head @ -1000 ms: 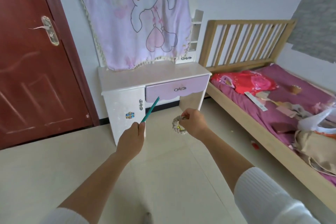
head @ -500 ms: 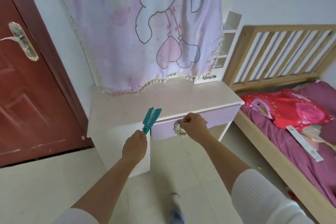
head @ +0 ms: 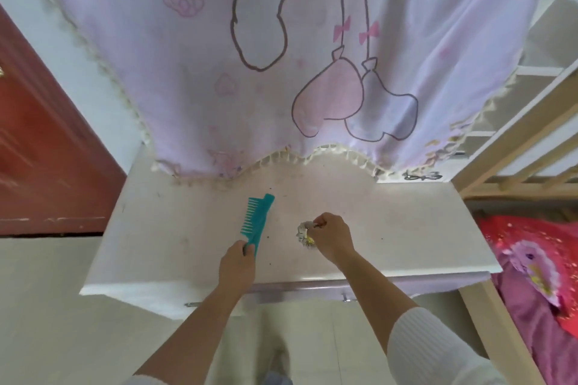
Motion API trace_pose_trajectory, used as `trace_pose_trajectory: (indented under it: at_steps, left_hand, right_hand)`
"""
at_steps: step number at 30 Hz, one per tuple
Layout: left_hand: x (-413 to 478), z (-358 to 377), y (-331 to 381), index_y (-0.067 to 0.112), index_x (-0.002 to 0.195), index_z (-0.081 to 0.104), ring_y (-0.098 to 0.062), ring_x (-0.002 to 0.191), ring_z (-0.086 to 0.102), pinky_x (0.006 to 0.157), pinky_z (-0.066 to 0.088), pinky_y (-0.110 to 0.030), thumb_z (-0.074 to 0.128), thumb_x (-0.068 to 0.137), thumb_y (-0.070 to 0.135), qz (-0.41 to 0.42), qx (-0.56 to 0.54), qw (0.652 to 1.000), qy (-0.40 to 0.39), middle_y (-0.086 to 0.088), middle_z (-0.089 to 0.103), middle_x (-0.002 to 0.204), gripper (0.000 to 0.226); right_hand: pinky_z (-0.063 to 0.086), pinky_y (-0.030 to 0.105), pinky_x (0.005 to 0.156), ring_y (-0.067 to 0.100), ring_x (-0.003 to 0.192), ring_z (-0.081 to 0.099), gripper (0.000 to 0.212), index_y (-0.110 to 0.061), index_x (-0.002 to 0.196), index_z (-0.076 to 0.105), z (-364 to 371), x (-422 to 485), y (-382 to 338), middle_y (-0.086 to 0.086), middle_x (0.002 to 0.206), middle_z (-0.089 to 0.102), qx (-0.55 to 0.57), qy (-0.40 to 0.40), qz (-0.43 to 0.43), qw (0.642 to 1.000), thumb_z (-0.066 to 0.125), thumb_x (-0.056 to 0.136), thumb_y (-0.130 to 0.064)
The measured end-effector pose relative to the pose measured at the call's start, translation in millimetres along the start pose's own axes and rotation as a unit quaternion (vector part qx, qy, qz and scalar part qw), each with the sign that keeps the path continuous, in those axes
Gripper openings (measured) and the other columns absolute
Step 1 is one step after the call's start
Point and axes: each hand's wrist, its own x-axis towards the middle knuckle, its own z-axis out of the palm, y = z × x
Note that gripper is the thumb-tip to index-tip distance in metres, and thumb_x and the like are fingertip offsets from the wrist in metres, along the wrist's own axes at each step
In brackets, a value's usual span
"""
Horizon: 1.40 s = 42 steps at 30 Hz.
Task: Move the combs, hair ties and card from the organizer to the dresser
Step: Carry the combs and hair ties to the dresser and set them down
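Note:
A teal comb (head: 257, 219) with wide teeth lies low over the white dresser top (head: 406, 228), its handle end pinched in my left hand (head: 237, 266). My right hand (head: 332, 236) is closed on a pale scrunchie hair tie (head: 303, 234) with a yellow spot, held just above or on the dresser top near its middle. Whether comb and tie touch the surface I cannot tell. The organizer and the card are out of view.
A lilac cartoon cloth (head: 281, 56) hangs over the dresser's back. A red-brown door (head: 40, 147) is at the left. A wooden bed frame (head: 513, 141) with red and purple bedding (head: 531, 259) stands at the right. A lilac drawer front (head: 312, 287) sits below the top.
I have walked up to the dresser. Both hands moved forward from in front of the drawer to over the dresser top, still holding the comb and the hair tie.

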Motion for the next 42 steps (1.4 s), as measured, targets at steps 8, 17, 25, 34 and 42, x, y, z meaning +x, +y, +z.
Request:
trace_pose_trajectory:
  at_steps: [8,17,25,34,42]
  left_hand:
    - [32,25,0,0.014,0.067,0.044,-0.014,0.053,0.043,0.048,0.030,-0.027,0.039,0.096,0.024,-0.066,-0.053,0.996,0.041,0.000,0.047,0.059,0.031]
    - [41,14,-6,0.024,0.077,0.049,-0.010,0.056,0.052,0.046,0.035,-0.022,0.053,0.090,0.034,-0.063,0.030,0.995,0.064,0.009,0.056,0.066,0.017]
    - [46,6,-14,0.021,0.079,0.056,-0.008,0.060,0.052,0.046,0.033,-0.017,0.058,0.087,0.036,-0.068,0.063,0.994,0.058,0.002,0.059,0.075,0.018]
    - [35,-11,-26,0.020,0.076,0.065,-0.010,0.065,0.057,0.054,0.044,-0.021,0.067,0.082,0.024,-0.133,-0.237,0.953,0.136,0.006,0.065,0.073,0.007]
    - [33,-13,-48,0.015,0.085,0.067,-0.013,0.066,0.055,0.059,0.044,-0.026,0.062,0.086,0.028,-0.160,-0.148,0.963,0.159,0.002,0.064,0.078,0.014]
  right_hand:
    - [0.039,0.029,0.058,0.021,0.061,0.047,0.014,-0.009,0.065,0.055,43,56,-3,0.008,0.064,0.051,0.124,-0.057,0.140,0.981,0.056,0.079,-0.007]
    - [0.046,0.032,0.070,0.027,0.087,0.058,0.022,-0.006,0.098,0.066,35,68,9,0.008,0.096,0.057,-0.097,-0.043,0.001,0.994,0.052,0.084,-0.015]
    - [0.049,0.024,0.070,0.012,0.076,0.061,0.017,-0.016,0.092,0.075,17,61,-8,-0.006,0.080,0.067,-0.017,-0.085,-0.078,0.993,0.062,0.082,-0.014]
    - [0.046,0.021,0.053,0.017,0.060,0.055,0.014,0.001,0.092,0.069,-17,66,11,0.009,0.068,0.063,0.345,0.008,0.142,0.928,0.065,0.078,0.003]
    - [0.045,0.027,0.056,0.022,0.062,0.061,0.012,-0.001,0.089,0.067,1,53,61,0.013,0.075,0.068,0.131,0.070,0.209,0.967,0.063,0.080,-0.008]
